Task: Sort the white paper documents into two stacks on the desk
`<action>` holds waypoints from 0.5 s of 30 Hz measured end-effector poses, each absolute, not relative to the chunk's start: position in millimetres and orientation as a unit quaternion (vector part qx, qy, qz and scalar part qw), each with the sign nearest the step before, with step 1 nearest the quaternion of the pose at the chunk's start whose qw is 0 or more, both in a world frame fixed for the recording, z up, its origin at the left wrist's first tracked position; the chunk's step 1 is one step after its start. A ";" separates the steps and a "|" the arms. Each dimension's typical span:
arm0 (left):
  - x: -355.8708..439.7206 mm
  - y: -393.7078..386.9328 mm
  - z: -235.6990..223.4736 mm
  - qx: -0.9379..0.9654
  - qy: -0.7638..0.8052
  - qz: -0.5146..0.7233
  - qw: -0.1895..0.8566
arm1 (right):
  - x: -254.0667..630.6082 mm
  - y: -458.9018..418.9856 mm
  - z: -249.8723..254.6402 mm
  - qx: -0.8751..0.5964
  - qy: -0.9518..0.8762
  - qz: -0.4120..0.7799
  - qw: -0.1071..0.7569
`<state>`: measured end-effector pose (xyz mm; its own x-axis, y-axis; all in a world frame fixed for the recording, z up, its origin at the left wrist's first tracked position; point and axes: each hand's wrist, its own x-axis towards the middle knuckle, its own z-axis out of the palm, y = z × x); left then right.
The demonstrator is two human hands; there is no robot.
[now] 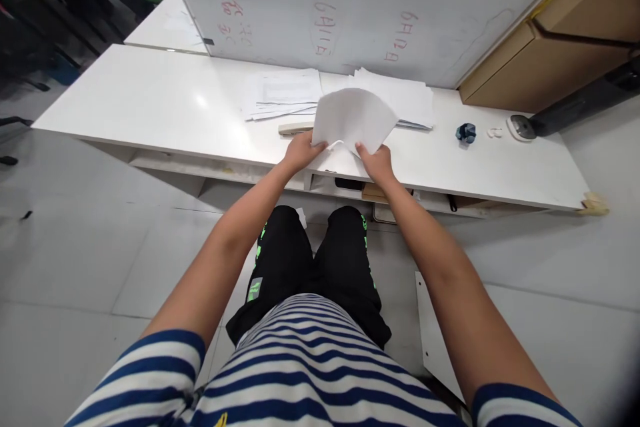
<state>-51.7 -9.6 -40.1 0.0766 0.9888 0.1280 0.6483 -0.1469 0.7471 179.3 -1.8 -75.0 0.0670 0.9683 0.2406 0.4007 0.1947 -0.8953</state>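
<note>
A small sheaf of white paper sheets [354,119] is lifted off the long white table [150,103], fanned upward. My left hand [301,150] grips its lower left corner and my right hand [376,161] grips its lower right corner, both closed on the paper. A beige stapler [295,128] lies on the table just behind my left hand. Two more stacks of white paper lie further back: one at the left [285,93], one at the right [407,99].
A whiteboard [360,7] with red writing leans behind the table. A dark crumpled object [465,133], small white bits [495,133] and a round base with a black arm [523,127] sit at right. A wooden cabinet [550,60] stands far right. Shelf under the tabletop holds items.
</note>
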 end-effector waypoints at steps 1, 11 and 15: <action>-51.4 -8.6 -40.8 0.688 0.596 0.322 0.260 | 177.3 -3.0 -75.9 -0.552 -0.616 0.302 0.474; -54.4 -17.8 -22.9 0.705 0.612 0.323 0.153 | 189.5 -36.4 -45.8 -0.569 -0.578 0.299 0.502; -70.3 3.1 -13.8 0.696 0.648 0.305 0.064 | 215.1 -92.0 -45.2 -0.612 -0.483 0.334 0.530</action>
<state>-70.3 3.1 -13.8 -0.0241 0.9400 0.3403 0.8616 -0.1532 0.4840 215.1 -92.0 -45.2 0.3100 0.9452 0.1028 0.2371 0.0279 -0.9711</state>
